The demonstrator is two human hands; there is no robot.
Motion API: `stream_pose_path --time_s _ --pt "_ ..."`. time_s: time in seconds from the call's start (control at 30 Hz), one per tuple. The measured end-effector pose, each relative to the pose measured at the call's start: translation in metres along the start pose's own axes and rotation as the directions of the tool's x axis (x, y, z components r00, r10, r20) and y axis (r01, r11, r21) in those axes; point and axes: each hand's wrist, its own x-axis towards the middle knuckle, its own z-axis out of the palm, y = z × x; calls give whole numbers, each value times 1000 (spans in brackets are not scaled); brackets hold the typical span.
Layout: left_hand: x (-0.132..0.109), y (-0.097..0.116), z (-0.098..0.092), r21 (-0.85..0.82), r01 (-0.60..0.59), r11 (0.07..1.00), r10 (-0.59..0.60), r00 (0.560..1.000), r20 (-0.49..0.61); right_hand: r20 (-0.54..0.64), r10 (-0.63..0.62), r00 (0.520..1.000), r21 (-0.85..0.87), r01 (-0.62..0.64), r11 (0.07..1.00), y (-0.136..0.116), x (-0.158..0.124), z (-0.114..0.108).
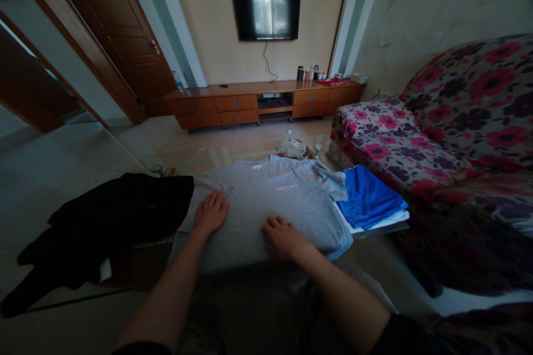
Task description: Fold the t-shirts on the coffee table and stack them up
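Okay so far left there was a brown door (125, 39), then a black garment (125, 208) lying in a loose heap, sleeve trailing. Next to it came the left hand (211, 213), palm down and open, fingers loosely spread on a grey T-shirt (250, 199). That shirt was laid out over the glass table (225, 157), neckline away from the person, ESSENTIALS print (286, 187) face up. Behind it all I could see a TV (266, 12) above a long wooden cabinet (235, 103). The right hand (286, 237) was open too, resting on the shirt's lower middle, fingers a bit bent, nothing gripped. Then a folded blue garment (368, 198) on something white (397, 218), touching the shirt's sleeve, and finally a flowery sofa (470, 100)
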Motion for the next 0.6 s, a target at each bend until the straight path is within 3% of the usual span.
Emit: stream_pose_path --time_s 0.1,0.17,0.23,0.27,0.3,0.37,0.4,0.43,0.47,0.5,0.53,0.6 --pt "4 -8 -9 20 66 998 -66 997 -29 -53 7 999 84 -3 996 14 3 -12" --pt "3 -16 -16 57 139 989 -135 988 -78 -183 100 978 146 -73 987 33 4 -27" --pt "-2 -26 -21 77 191 979 -185 979 -83 -362 292 885 220 -224 950 60 4 -46" --pt "-7 -30 -21 78 198 977 -193 979 -73 -455 416 788 280 -317 906 76 3 -55" --pt "-12 -33 -20 76 196 978 -191 979 -67 -526 538 659 352 -408 843 93 1 -62" --pt "-21 -37 -16 78 179 981 -173 982 -74 -582 759 293 540 -559 630 128 -4 -73" --pt "-25 -38 -14 87 172 981 -163 982 -92 -564 815 136 620 -582 526 144 -7 -76" --pt "-28 -37 -12 99 167 981 -156 981 -113 -526 850 26 683 -584 440 158 -10 -77" --pt "-30 -36 -11 107 167 980 -153 980 -129 -473 880 -36 730 -575 369 171 -13 -78" --pt "-31 -35 -9 110 171 979 -155 978 -139 -427 903 -49 758 -564 328 182 -16 -77" --pt "-31 -34 -9 108 173 979 -156 977 -148 -405 914 -31 765 -559 320 191 -17 -76" --pt "-31 -32 -9 103 170 980 -152 976 -157 -441 896 45 726 -569 386 206 -18 -76"
